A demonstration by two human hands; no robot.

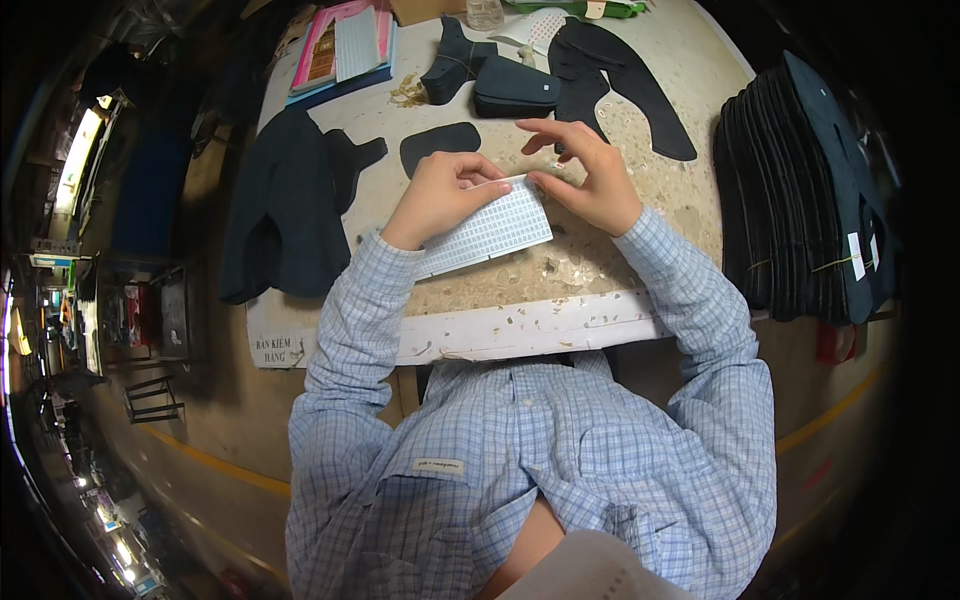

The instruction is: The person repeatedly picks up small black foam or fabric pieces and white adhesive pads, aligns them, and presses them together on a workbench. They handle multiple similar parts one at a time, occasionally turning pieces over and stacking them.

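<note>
Fabric lies all along this worktable [560, 325]: at the far left a dark jacket piece [285, 205] hangs partly over the edge, with a pink and blue stack of books [345, 50] behind it at the table's back. Next comes a small dark oval patch [440, 145], flat on the speckled top and just beyond the knuckles of the left hand [440, 195]. That hand is closed on the top edge of a white sheet of small labels [490, 232], thumb and fingers pinching it while its lower part rests flat on the table near the front edge. Meeting it from the other side, the right hand [585, 175] has its thumb and forefinger pressed together at the sheet's upper right corner, the other fingers spread loose above; whether a single label is already between those tips is too small to tell. Judged as a peeling step, it goes best if the left hand keeps the sheet pinned and slightly bent, so that a label's corner lifts cleanly, and the right hand pulls low and slowly so the label does not curl or tear. Behind the hands sit folded dark pieces [515, 88] and a long curved dark strip [625, 85]. At the far right stands a tall stack of dark cut panels [800, 200], well apart from the sheet.
</note>
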